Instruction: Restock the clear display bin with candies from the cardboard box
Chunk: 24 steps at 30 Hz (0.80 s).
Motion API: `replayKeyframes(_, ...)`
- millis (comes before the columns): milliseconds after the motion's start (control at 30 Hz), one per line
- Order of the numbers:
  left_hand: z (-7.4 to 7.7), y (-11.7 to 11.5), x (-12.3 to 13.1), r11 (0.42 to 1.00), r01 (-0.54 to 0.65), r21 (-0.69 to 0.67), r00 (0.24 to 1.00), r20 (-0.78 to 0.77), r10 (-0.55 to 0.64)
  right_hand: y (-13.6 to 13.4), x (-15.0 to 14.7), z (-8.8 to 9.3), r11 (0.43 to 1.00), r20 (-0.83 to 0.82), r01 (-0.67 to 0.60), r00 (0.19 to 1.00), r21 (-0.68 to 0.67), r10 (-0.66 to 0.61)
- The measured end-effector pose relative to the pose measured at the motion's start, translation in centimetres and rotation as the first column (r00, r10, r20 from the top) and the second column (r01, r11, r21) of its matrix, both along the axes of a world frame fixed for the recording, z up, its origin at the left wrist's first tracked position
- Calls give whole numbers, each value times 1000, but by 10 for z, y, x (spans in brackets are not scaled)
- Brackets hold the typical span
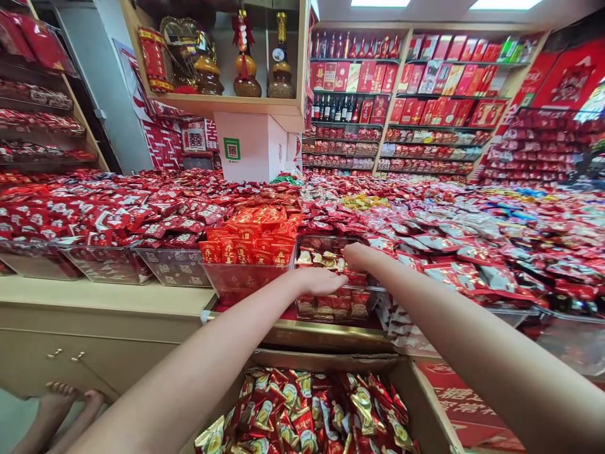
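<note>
My left hand lies palm down on the small red-and-gold wrapped candies in the clear plastic bin, close to its near wall. My right hand is just behind it, knuckles up, with the fingers dipped into the same bin. The hands are near each other and, as far as I can see, apart. The fingertips of both are hidden, so I cannot tell whether either has closed on a candy.

The bin stands at the front edge of the cream wooden counter. Just beside its left wall is a clear tub of orange-red foil packets, heaped above the rim. On the right, loose red and silver packets crowd up to the bin's wall. The only open room I see is upward and back toward me.

Below the counter's front edge, between my forearms, sits an open brown cardboard box filled with red-and-gold sweets. A pair of bare feet shows on the floor at far left.
</note>
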<state>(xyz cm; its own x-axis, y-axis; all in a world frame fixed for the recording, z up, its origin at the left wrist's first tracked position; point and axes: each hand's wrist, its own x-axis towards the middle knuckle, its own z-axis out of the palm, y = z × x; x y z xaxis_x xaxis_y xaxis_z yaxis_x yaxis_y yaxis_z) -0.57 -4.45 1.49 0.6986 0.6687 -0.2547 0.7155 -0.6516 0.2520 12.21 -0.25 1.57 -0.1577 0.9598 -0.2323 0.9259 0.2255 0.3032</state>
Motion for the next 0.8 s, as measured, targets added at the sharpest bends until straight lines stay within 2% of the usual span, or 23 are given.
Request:
replayKeyframes(167,-1,2,-1,999,-1,36,1000,-25,2,-13,-11,11,996,40,-80,996,-41,81)
replayKeyframes(400,1,3,0,996,13,88,1000,-27,-10,-34,-16,21,975,67,-142,986,-172,155)
replayKeyframes(567,8,3,2,996,52,65,996,-79,-47,-50,-11,26,970,76,-199,975,-137,211)
replayKeyframes(800,9,0,1,998,-1,64,998,-59,4,-57,-7,27,959,105,-231,963,-164,250)
